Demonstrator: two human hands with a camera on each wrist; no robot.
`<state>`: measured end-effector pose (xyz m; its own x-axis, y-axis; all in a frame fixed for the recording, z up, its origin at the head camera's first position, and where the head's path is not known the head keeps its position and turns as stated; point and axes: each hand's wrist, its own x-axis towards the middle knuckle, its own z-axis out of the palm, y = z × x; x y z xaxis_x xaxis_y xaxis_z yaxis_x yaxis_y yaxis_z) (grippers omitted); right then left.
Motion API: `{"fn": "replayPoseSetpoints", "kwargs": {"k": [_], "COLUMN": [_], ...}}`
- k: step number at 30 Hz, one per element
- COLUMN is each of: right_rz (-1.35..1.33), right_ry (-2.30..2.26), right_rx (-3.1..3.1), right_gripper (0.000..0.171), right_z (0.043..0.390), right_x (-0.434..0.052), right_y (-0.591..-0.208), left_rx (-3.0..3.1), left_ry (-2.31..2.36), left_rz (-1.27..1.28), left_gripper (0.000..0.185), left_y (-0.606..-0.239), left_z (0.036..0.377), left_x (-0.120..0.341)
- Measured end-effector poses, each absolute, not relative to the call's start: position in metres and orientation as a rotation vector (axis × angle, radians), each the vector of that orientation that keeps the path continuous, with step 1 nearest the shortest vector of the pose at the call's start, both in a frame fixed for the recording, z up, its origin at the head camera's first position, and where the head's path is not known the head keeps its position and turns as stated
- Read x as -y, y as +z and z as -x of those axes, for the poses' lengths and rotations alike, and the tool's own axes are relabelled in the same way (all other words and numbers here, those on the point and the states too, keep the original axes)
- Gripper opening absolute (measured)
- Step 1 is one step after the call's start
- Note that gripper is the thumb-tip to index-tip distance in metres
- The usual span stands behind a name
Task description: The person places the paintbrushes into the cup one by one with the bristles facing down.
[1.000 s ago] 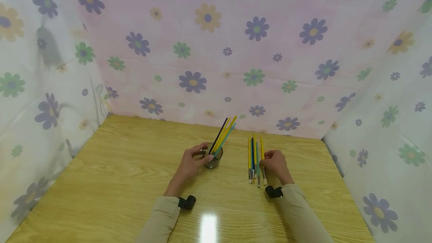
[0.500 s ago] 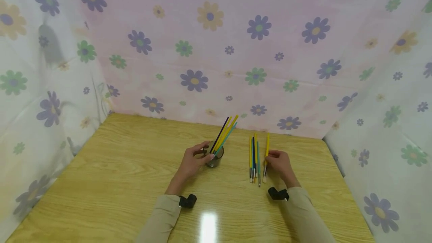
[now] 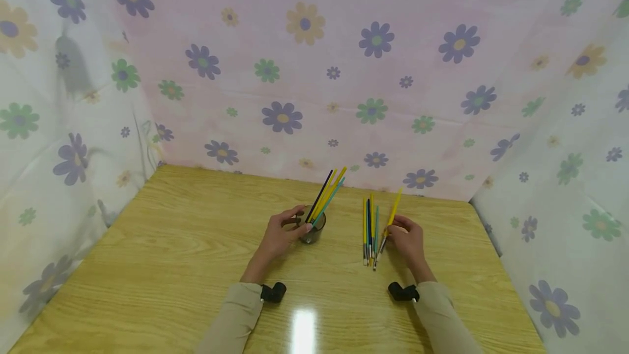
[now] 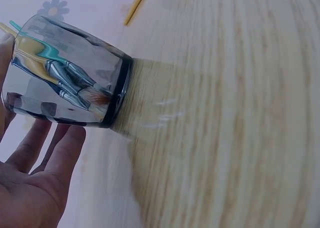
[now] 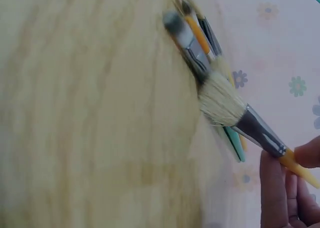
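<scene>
Right hand pinching yellow brush, now tilting it up off bench, away from row. Left hand still curling round cup, steadying.

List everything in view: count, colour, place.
Clear glass cup: one, dark-tinted, table centre, gripped by left hand.
Thin paintbrushes in cup: about five, black, yellow and teal, handles leaning up to the right.
Loose paintbrushes in a row: about four, yellow, blue and teal, flat on table right of cup.
Yellow-handled bristle paintbrush: one, lifted at an angle beside the row.
Wooden table: one, light grain.
Floral cloth backdrop: pink and white, behind and at both sides.
Left hand: around cup.
Right hand: pinching the yellow-handled brush.
</scene>
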<state>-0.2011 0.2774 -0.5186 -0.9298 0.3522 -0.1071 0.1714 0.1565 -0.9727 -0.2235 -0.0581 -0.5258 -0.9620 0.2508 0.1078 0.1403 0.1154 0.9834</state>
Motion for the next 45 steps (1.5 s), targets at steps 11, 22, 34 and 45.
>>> {"fn": "replayPoseSetpoints", "kwargs": {"k": [11, 22, 34, 45], "right_rz": [0.406, 0.205, 0.068, -0.081], "right_ry": [2.014, 2.089, 2.099, 2.138], "right_rx": [1.940, 1.584, 1.491, 1.420], "right_gripper": [0.037, 0.024, 0.026, 0.025], "right_z": [0.193, 0.185, 0.183, 0.205], "right_x": [-0.269, -0.252, -0.220, -0.188], "right_y": [-0.515, -0.523, -0.515, -0.478], "left_rx": [-2.293, -2.261, -2.284, -2.258], "left_ry": [1.997, 2.007, 2.033, 2.046], "left_rz": [-0.418, -0.445, -0.421, -0.462], "left_gripper": [0.056, 0.057, 0.056, 0.056], "left_y": [-0.526, -0.523, -0.526, -0.527], "left_z": [0.225, 0.222, 0.223, 0.222], "left_x": [0.058, 0.057, 0.055, 0.057]}}
